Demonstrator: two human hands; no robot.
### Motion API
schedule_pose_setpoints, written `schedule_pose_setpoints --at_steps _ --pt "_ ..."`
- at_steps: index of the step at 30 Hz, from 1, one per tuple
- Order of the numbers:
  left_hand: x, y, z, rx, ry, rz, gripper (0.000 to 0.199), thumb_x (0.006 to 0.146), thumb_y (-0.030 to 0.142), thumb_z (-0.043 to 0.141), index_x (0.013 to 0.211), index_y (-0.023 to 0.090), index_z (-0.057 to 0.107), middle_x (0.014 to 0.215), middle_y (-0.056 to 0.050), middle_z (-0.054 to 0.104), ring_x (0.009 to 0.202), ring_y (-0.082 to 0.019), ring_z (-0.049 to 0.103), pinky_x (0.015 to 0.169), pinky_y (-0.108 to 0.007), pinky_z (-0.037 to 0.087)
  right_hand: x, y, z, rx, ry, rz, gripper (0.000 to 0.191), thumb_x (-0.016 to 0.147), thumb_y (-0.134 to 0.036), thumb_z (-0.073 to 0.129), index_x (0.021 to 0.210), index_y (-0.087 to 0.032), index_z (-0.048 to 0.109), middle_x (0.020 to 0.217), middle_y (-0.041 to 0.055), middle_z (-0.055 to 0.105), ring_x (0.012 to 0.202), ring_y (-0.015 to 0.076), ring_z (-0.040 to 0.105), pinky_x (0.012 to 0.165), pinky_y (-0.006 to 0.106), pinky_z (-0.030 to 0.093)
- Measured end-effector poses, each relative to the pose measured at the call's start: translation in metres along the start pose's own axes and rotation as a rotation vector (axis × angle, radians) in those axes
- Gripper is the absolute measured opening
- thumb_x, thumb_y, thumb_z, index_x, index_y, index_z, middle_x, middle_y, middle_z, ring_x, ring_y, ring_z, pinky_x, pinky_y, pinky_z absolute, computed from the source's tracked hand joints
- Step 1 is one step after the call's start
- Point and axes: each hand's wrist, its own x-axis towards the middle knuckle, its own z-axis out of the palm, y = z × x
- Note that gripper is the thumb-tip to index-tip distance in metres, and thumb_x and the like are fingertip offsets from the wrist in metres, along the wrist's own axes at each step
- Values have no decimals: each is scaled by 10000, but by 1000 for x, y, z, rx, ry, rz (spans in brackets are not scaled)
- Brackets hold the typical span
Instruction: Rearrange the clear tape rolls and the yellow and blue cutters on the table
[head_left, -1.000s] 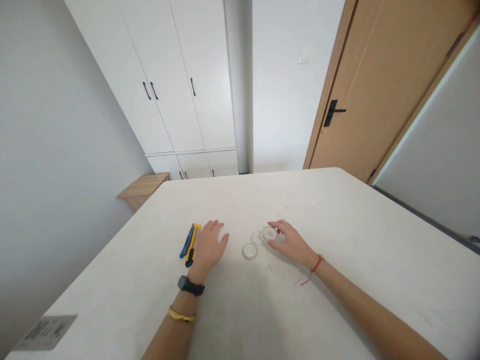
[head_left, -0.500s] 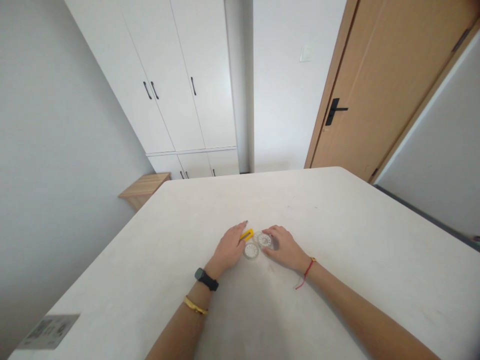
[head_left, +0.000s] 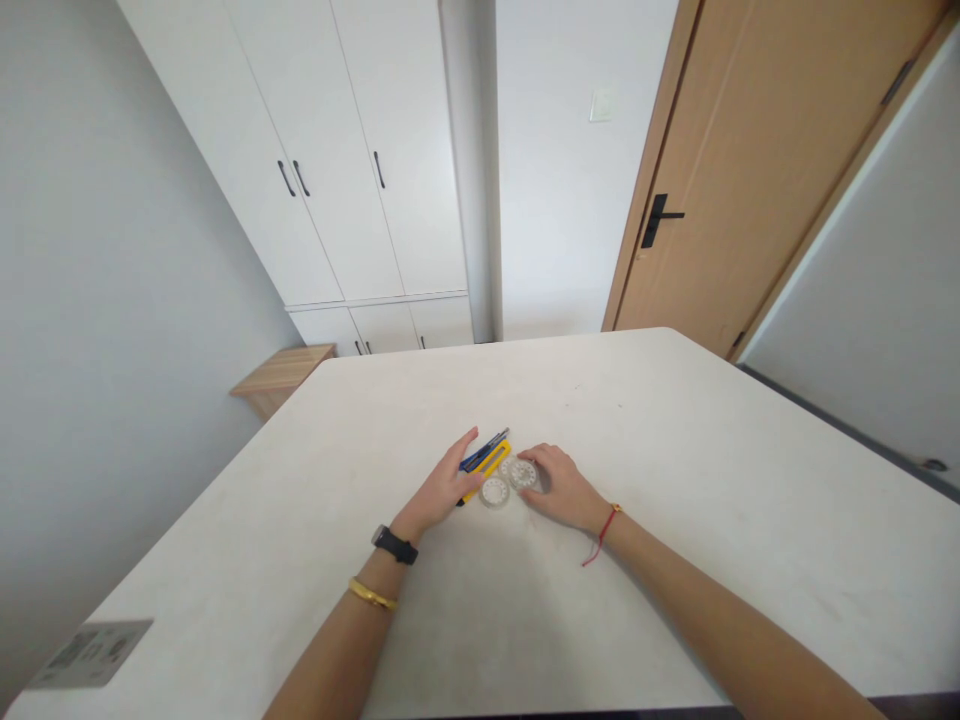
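Hands at a white desk [head_left: 697, 450]: a person's left hand [head_left: 439, 488], open with fingers spread, rests palm down just beside a yellow utility knife [head_left: 486, 472], which lies against a blue utility knife [head_left: 484, 451]. Neither knife appears gripped. The right hand [head_left: 561, 489] curls over a clear ridged disc [head_left: 523, 474], though whether it clenches the disc cannot be told. A second clear disc [head_left: 494, 491] sits loose beside the first. Knives and discs lie grouped together near the desk's middle, none lifted.
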Motion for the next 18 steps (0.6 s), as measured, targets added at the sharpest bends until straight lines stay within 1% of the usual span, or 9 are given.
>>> schedule_pose_setpoints --at_steps 2,4,5,7,11,16,18 --pt "-8 3 -2 196 -72 -22 946 774 622 585 1503 167 191 1566 -168 220 1437 -303 211 1166 -522 73 -1 -1 -2 -11 2 -3 405 649 -175 638 1044 -196 548 1032 79 591 985 248 528 900 393 406" --pt "-12 6 -1 353 -124 -41 1094 684 680 643 1516 188 131 1566 -186 203 1432 -344 209 1131 -603 -29 -2 -4 -4 -31 -12 0 401 603 -159 629 991 -199 533 1000 71 577 949 245 521 865 382 409" --pt "-14 7 -1 406 -141 -47 1143 649 699 658 1519 197 112 1563 -193 206 1427 -358 215 1111 -629 -65 -2 -5 -5 -42 -28 3 398 587 -159 630 968 -200 525 991 69 571 935 245 517 848 377 408" --pt "-14 8 1 467 -154 -48 1191 610 719 673 1521 206 101 1557 -200 220 1420 -370 230 1095 -647 -87 -4 -7 -8 -64 -64 10 390 570 -172 641 937 -203 510 975 64 566 917 244 511 824 370 400" --pt "-14 8 2 497 -128 -27 1136 626 716 665 1514 224 157 1550 -179 258 1416 -358 248 1112 -637 -43 -5 -10 -11 -98 -108 27 384 574 -199 661 922 -218 499 951 50 566 897 239 507 804 363 377" --pt "-15 8 4 540 -109 19 966 667 707 640 1465 270 316 1532 -140 322 1403 -353 275 1112 -639 -51 -6 -7 -14 -119 -151 17 399 581 -224 684 939 -216 506 954 47 567 895 236 503 812 365 365" --pt "-16 9 4 535 -102 19 898 681 693 639 1436 284 374 1523 -130 343 1393 -350 297 1116 -637 -32 -7 -5 -16 -119 -169 5 410 582 -238 696 947 -222 509 968 45 568 906 238 503 822 371 365"
